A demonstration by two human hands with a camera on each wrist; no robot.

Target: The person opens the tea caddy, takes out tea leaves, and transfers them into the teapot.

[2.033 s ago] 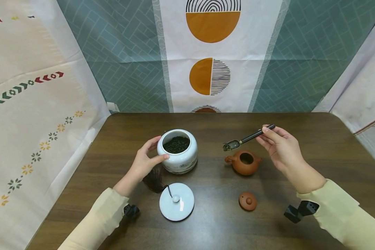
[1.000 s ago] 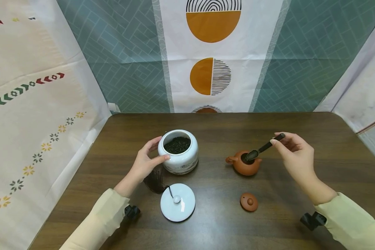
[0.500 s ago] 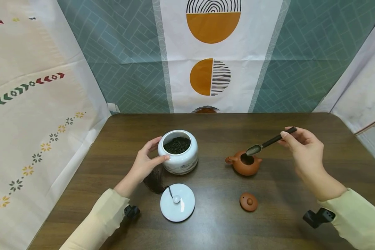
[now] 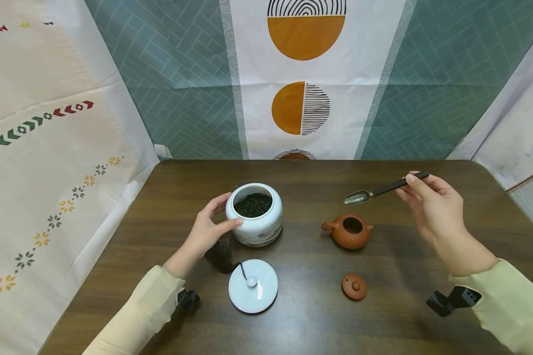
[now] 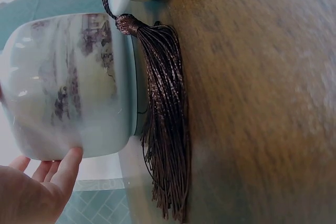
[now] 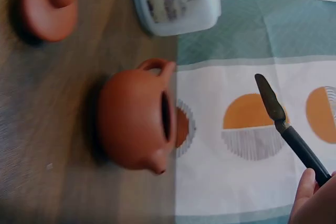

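Observation:
My left hand [image 4: 209, 223] holds the side of a white porcelain tea jar [image 4: 259, 230], thumb at the near rim and fingers behind. Dark tea leaves [image 4: 253, 205] lie inside the jar. In my right hand [image 4: 439, 214] the black handle of a tea scoop [image 4: 357, 197] is pinched between thumb and fingers. Its metal bowl hangs above a brown clay teapot [image 4: 348, 239], apart from it, and looks bare of leaves. The teapot stands uncovered, spout to the right and handle to the left. How much leaf is inside the teapot is too dark to tell.
The white jar lid [image 4: 252, 298] lies in front of the jar, with a dark brown tassel [image 5: 163, 93] tied to its knob. Nearer me than the teapot sits its small clay lid [image 4: 354, 287]. A patterned cloth [image 4: 302, 74] hangs behind the wooden table [image 4: 306, 320].
My right hand first lowered the leaf-laden scoop to the teapot's mouth and tilted it in. Now the scoop has risen clear and its bowl looks bare. My left hand stayed on the jar.

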